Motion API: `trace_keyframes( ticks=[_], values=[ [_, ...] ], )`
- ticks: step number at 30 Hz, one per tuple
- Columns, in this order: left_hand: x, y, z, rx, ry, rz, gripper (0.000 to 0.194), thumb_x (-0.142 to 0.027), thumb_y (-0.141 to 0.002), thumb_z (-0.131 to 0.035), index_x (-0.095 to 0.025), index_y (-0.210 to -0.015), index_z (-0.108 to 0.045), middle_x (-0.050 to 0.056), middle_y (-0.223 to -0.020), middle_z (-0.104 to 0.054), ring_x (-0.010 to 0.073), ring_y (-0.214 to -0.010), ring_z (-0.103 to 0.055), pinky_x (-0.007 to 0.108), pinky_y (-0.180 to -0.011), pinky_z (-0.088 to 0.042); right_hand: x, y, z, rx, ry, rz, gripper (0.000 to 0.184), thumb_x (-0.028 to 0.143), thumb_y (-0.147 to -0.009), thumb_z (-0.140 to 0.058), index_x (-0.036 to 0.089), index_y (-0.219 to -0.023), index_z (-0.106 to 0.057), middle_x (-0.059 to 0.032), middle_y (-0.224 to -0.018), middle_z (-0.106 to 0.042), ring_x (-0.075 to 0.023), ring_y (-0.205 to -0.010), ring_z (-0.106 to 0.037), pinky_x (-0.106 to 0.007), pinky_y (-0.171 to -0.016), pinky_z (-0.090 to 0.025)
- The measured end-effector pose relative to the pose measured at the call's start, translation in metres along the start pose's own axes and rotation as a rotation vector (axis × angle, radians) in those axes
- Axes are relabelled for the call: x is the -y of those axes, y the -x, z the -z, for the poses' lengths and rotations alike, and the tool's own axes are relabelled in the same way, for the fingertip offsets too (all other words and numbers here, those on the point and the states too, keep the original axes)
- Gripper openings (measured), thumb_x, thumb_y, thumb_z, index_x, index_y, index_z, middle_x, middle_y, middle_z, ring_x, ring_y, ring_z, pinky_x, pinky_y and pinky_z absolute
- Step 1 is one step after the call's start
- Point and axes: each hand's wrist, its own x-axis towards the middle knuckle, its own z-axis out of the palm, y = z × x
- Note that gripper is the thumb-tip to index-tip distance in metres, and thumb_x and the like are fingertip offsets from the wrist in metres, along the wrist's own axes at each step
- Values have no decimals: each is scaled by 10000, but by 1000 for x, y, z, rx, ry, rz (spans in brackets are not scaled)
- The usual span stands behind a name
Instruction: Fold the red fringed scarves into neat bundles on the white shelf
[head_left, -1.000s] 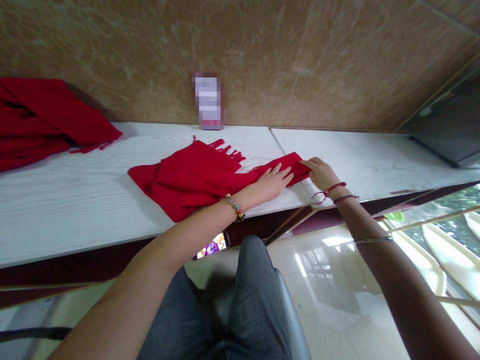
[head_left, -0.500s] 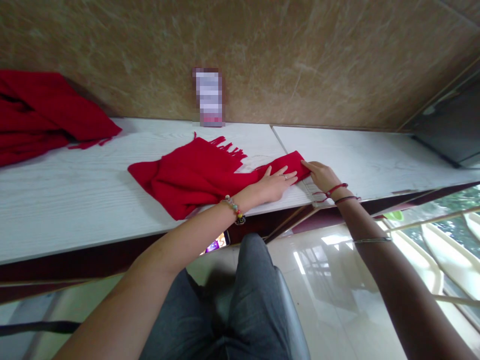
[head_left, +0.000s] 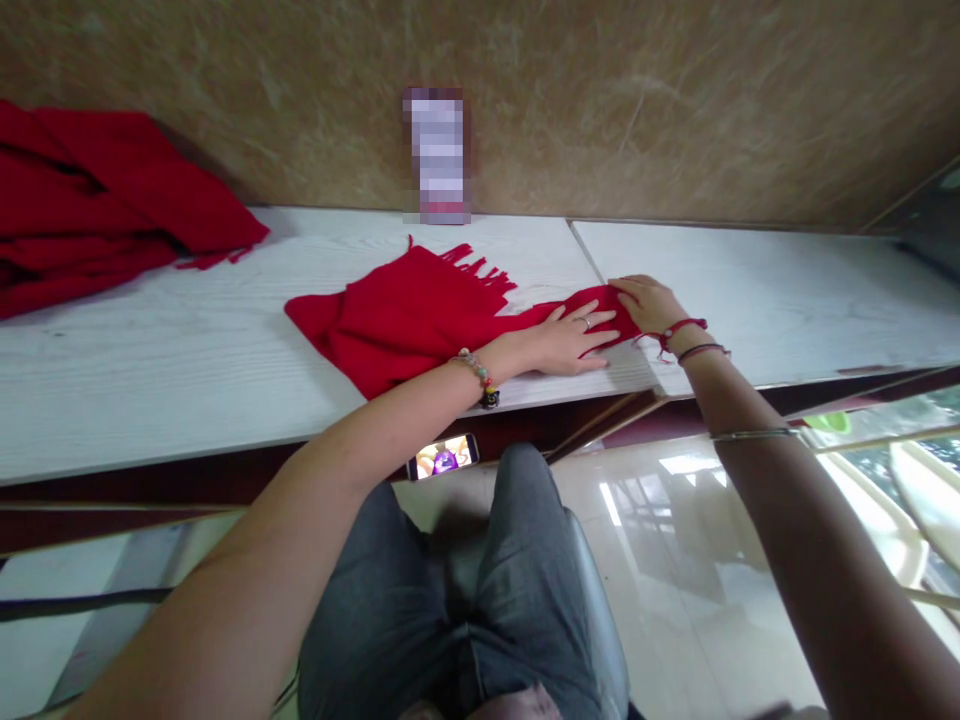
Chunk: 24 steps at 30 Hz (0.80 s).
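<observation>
A red fringed scarf (head_left: 431, 310) lies on the white counter, bunched broad at its left and narrowing into a folded strip at its right. My left hand (head_left: 571, 340) rests flat on this strip with its fingers spread. At the strip's right end is my right hand (head_left: 651, 302), its fingers bent and close together over the cloth edge. The thumb side of that grip is partly hidden. The fringe points toward the wall, left of both hands.
Another red cloth heap (head_left: 112, 210) lies at the counter's left. A blurred-out upright object (head_left: 439, 160) leans against the brown wall (head_left: 675, 110). Below the counter (head_left: 150, 390) edge, a phone (head_left: 444, 457) shows a lit screen above my legs.
My right hand has shifted its fingers farther over the strip's end. My left fingers have spread wider on the cloth. The view has tilted, showing more of the phone below.
</observation>
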Motion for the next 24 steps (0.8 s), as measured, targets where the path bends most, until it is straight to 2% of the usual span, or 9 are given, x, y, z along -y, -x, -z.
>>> trace_keyframes(
  ticks=[2, 6, 9, 12, 18, 24],
  values=[
    [0, 2, -4, -13, -23, -11, 627, -495, -913, -306, -227, -1471, -205, 29, -1547, -146, 291, -1418, 30, 535, -1116, -80, -7, 2, -8, -8, 3, -63, 425, 211, -807, -390, 135, -1147, -634, -126, -1053, -688, -274, -984, -614, -436, -878, -486],
    [0, 5, -10, -70, -47, 18, 684, -498, -910, -329, -191, -1486, -125, 48, -1548, -131, 325, -1411, 25, 562, -1103, -101, -23, 7, -13, -124, -9, -146, 435, 201, -773, -415, 153, -1144, -636, -102, -926, -714, -254, -842, -643, -395, -781, -511],
    [-1, 6, -10, -89, -60, 53, 692, -513, -910, -332, -152, -1477, -165, 92, -1549, -93, 314, -1414, -36, 529, -1108, -126, -31, 2, -11, -191, -56, -191, 407, 243, -773, -430, 156, -1107, -645, -83, -816, -709, -229, -722, -640, -371, -700, -518],
    [0, 5, -10, -90, -75, 47, 671, -545, -912, -306, -165, -1461, -236, 98, -1542, -142, 317, -1411, -69, 537, -1102, -128, -32, -7, -12, -210, -88, -232, 367, 323, -779, -469, 163, -1054, -653, -61, -716, -684, -206, -622, -610, -348, -631, -512],
    [3, 7, -14, -121, -81, 66, 663, -577, -893, -338, -245, -1460, -250, 57, -1550, -126, 399, -1390, -49, 570, -1078, -142, -23, -21, -10, -148, -54, -253, 294, 283, -766, -504, 180, -999, -650, -54, -695, -654, -222, -642, -598, -367, -659, -496],
    [2, 11, -13, -139, -80, 54, 597, -560, -906, -341, -309, -1444, -278, 40, -1544, -162, 380, -1395, -58, 558, -1086, -117, -16, -12, -13, -186, 26, -157, 313, 200, -798, -433, 161, -1028, -640, -117, -864, -664, -259, -807, -603, -397, -755, -483]
  ],
)
